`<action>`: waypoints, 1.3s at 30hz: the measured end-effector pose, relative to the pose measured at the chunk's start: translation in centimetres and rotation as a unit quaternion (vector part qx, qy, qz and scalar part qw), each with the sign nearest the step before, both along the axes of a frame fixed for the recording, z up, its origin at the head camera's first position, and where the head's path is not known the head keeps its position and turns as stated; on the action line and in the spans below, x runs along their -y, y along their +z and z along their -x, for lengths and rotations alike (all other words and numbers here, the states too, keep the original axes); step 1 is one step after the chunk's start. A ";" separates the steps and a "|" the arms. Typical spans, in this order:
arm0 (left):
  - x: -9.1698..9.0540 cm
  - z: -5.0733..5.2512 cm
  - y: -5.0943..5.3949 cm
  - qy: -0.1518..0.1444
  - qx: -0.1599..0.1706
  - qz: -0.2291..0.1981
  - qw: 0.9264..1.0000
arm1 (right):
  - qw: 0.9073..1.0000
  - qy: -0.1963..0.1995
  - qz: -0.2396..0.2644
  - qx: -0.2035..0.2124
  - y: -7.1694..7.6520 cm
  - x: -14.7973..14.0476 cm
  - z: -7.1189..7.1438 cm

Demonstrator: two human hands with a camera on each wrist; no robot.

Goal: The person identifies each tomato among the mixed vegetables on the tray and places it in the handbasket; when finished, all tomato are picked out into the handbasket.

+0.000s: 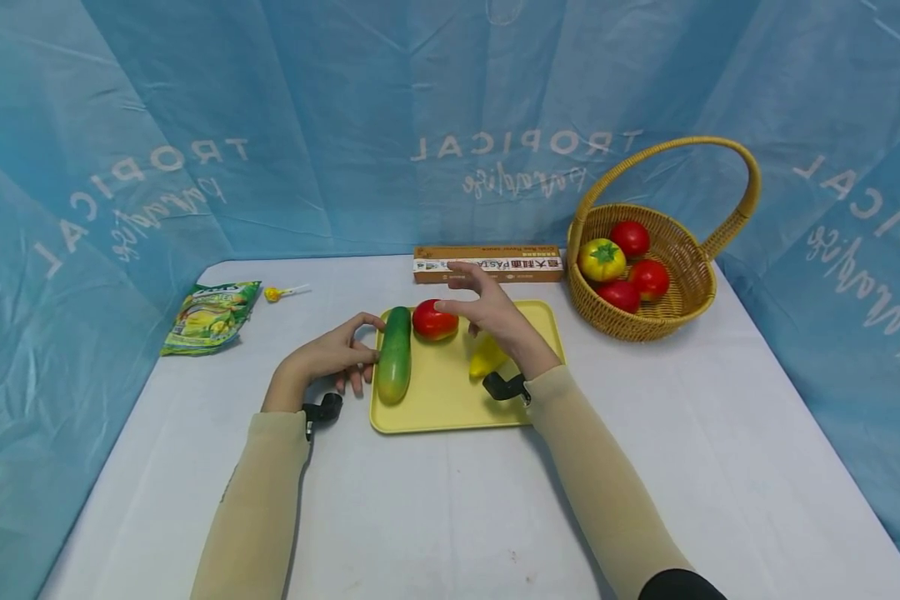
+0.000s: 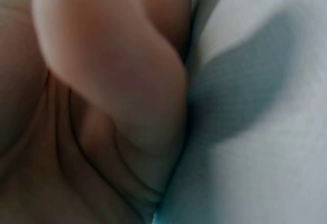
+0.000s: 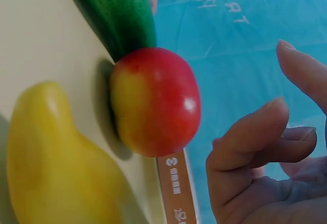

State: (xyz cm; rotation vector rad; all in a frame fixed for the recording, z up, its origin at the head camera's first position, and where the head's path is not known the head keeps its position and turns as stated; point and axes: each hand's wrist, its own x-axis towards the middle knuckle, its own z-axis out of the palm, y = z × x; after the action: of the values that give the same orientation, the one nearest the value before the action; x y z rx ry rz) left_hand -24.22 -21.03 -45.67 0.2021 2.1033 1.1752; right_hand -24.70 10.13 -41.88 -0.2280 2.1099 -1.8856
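On the yellow tray (image 1: 450, 412) lie a long green cucumber (image 1: 395, 357), a round red fruit with a yellow patch (image 3: 156, 103) and a yellow pear-shaped fruit (image 3: 61, 162). My left hand (image 1: 333, 354) is at the tray's left rim beside the cucumber, thumb and forefinger apart. Its curled fingers fill the left wrist view, so what its fingertips touch is hidden there. Above the tray hovers my right hand (image 1: 495, 317), with thumb and forefinger spread and nothing between them. In the right wrist view it stands apart from the red fruit.
A wicker basket (image 1: 690, 304) with a tall handle holds several red fruits and a yellow-green one at the back right. Behind the tray lies a brown pasta box (image 1: 487, 264). At the left are a green snack bag (image 1: 212, 318) and a yellow lollipop (image 1: 273, 294).
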 end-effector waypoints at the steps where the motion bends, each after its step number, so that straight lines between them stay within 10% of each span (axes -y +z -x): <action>1: 0.0 0.0 0.0 0.000 0.000 0.000 1.000 | 1.000 0.002 -0.004 0.004 -0.1 0.0 0.0; 39: 0.0 0.0 0.0 0.000 -0.004 0.003 1.000 | 0.993 0.051 -0.081 0.075 -1.3 0.7 0.6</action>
State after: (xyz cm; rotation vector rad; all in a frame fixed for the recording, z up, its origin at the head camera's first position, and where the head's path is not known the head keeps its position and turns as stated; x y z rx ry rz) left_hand -24.21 -21.06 -45.66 0.2038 2.1127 1.1696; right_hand -25.28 9.39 -43.19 -0.1510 2.0950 -1.6119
